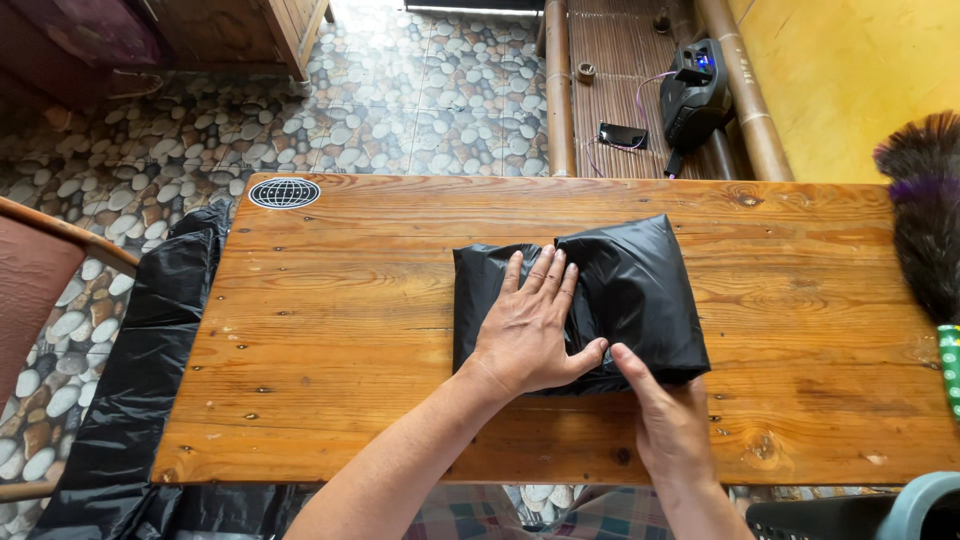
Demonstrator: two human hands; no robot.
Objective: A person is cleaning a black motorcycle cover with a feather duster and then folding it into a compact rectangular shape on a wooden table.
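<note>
Head view: looking down on a wooden worktop (330, 330)
Folded black bag (640, 290): lies at the centre of the frame on the worktop, long axis running left to right, its right part lapped over the left
Left hand (528, 330): spread flat, palm down, pressing the bag's left half, fingers pointing to the top of the frame
Right hand (672, 425): forefinger on the bag's near edge, not gripping
Black sheet (140, 380): hangs off the worktop's left end
Feather duster (925, 210): right edge
</note>
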